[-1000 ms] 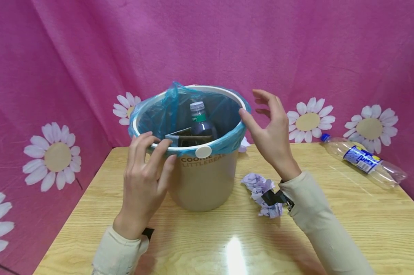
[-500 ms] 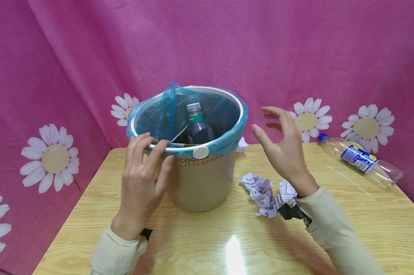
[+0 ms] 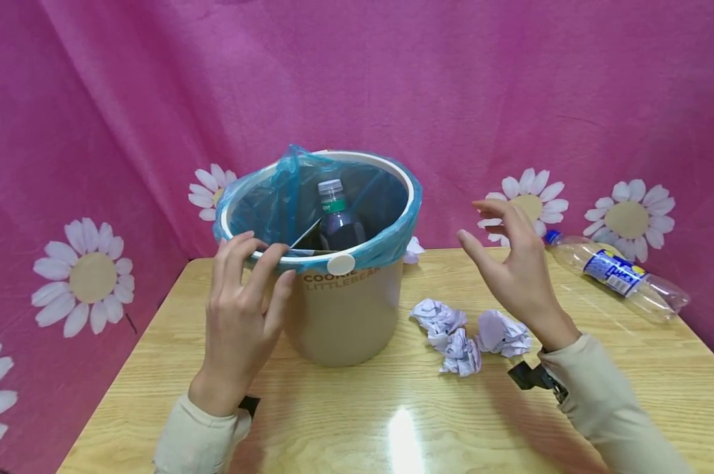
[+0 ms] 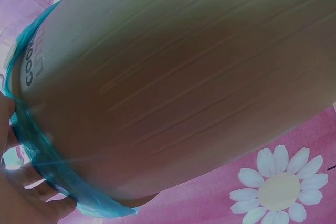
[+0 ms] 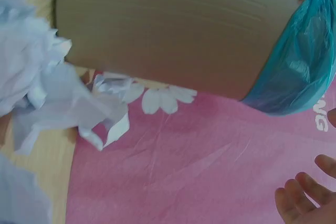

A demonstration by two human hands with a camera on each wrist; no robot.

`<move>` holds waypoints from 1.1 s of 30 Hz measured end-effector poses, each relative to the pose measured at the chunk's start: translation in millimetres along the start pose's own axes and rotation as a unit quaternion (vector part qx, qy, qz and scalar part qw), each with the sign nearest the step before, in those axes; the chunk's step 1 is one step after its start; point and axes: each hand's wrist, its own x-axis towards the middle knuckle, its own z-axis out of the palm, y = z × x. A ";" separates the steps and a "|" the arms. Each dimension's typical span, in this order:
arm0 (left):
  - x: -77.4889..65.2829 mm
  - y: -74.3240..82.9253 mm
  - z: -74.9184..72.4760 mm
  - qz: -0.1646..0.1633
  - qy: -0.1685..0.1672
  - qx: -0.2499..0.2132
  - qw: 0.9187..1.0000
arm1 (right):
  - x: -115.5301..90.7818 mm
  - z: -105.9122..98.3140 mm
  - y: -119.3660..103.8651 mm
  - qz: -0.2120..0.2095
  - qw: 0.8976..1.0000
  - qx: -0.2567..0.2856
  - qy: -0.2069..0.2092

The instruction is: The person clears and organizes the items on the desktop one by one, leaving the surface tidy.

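A beige trash bin [image 3: 345,322] stands upright on the wooden table, its white rim lined with a blue plastic bag [image 3: 407,217]. My left hand [image 3: 238,316] holds the bin's near left rim, fingers over the edge; the left wrist view shows fingers [image 4: 60,207] at the bag's fold. Inside the bin is a dark bottle [image 3: 340,227] with a green neck band, beside a dark flat-sided piece; their lower parts are hidden. To the right of the bin, my right hand [image 3: 522,276] hovers with fingers apart, holding nothing, above crumpled paper [image 3: 501,332].
More crumpled paper [image 3: 445,336] lies right of the bin, and a small white piece [image 3: 413,250] shows behind it. A clear plastic bottle [image 3: 617,273] with a blue cap lies at the table's right. Pink flowered cloth [image 3: 357,79] hangs behind.
My right hand has moved off the bin's right rim, rightward and slightly down, uncovering a paper ball. The dark flat piece in the bin has shifted lower. My left hand stays on the rim.
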 end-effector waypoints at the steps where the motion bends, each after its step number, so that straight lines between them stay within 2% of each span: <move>1: -0.2 -0.2 0.0 0.000 0.001 0.000 1.000 | -0.9 -1.1 2.4 0.000 1.000 -0.004 -0.001; 7: -0.8 -1.1 0.7 0.002 0.005 -0.004 1.000 | -5.9 -8.4 23.4 0.005 1.000 -0.027 -0.005; 16: -1.6 -2.4 3.3 0.002 0.013 -0.008 1.000 | -5.8 -23.1 69.3 0.019 0.997 -0.081 0.003; 22: -2.6 -2.3 3.8 0.004 0.018 -0.007 1.000 | -5.1 -40.1 91.1 0.056 0.991 -0.124 0.010; 27: -2.0 -1.5 4.0 0.007 0.021 -0.007 1.000 | -5.7 -53.4 109.8 0.066 0.987 -0.147 0.011; 33: -1.2 -1.4 3.0 0.005 0.018 -0.006 1.000 | -8.5 -64.1 131.6 0.096 0.978 -0.185 -0.013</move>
